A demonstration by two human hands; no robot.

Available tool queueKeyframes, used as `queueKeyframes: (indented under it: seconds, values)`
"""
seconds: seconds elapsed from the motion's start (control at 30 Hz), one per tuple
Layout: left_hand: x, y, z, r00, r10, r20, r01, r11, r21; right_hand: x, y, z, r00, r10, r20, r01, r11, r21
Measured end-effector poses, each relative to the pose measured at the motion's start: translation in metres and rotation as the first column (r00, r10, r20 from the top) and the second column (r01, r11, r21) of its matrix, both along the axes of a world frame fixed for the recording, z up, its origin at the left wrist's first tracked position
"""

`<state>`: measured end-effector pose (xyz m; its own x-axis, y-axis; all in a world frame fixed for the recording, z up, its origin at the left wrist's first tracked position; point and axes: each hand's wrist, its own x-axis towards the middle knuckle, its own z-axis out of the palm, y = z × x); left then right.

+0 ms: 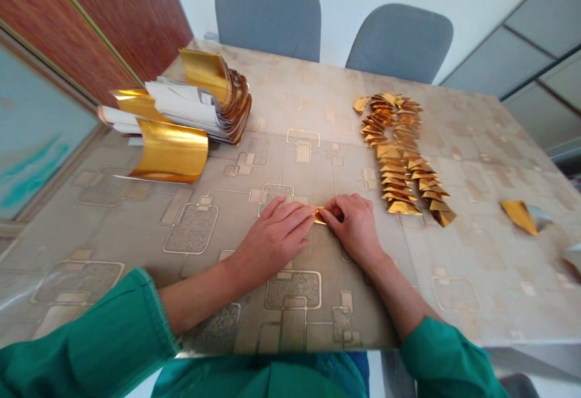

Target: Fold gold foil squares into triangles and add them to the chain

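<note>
A small folded strip of gold foil paper point(320, 216) lies near the middle of the table, between my two hands. My left hand point(279, 231) rests flat with its fingers stretched out, the fingertips pressing on the strip's left end and hiding it. From the other side, my right hand point(356, 222) pinches the right end between thumb and fingers. Only the short middle piece of the strip shows. To the right, two touching rows of folded gold paper pieces point(397, 153) stand nested one behind another.
A bent stack of gold and white paper sheets point(186, 107) sits at the back left, with one curled gold sheet point(172, 153) in front. A gold and silver scrap point(521, 216) lies at the far right. Two grey chairs point(267, 11) stand behind the patterned table point(467, 259).
</note>
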<state>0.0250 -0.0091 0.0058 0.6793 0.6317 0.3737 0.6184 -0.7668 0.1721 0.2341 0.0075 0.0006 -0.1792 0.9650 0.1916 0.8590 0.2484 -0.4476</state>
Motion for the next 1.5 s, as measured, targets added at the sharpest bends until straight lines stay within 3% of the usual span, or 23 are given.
queueKeyframes:
  seconds: [0.33,0.73,1.0,1.13,1.5]
  values:
    - [0.004,-0.02,-0.014,0.984,-0.006,-0.178,-0.017,0.991,-0.131,0.0,0.0,-0.001,1.0,-0.006,0.019,0.006,1.0,0.02]
    - [0.005,-0.017,-0.009,0.977,-0.011,-0.213,-0.022,0.988,-0.152,-0.003,-0.001,0.0,0.995,-0.025,0.096,0.022,0.999,0.029]
    - [0.003,-0.014,-0.011,0.977,-0.019,-0.214,-0.012,0.99,-0.144,-0.014,-0.016,0.006,0.987,-0.038,0.156,0.01,0.984,0.177]
    - [0.003,-0.014,-0.011,0.975,-0.023,-0.22,-0.009,0.99,-0.144,-0.021,-0.024,0.002,0.979,-0.037,0.201,0.017,0.995,0.103]
    - [-0.021,-0.006,-0.014,0.968,-0.101,-0.228,0.061,0.983,-0.174,-0.012,-0.023,-0.004,0.989,-0.092,0.113,0.092,0.996,0.001]
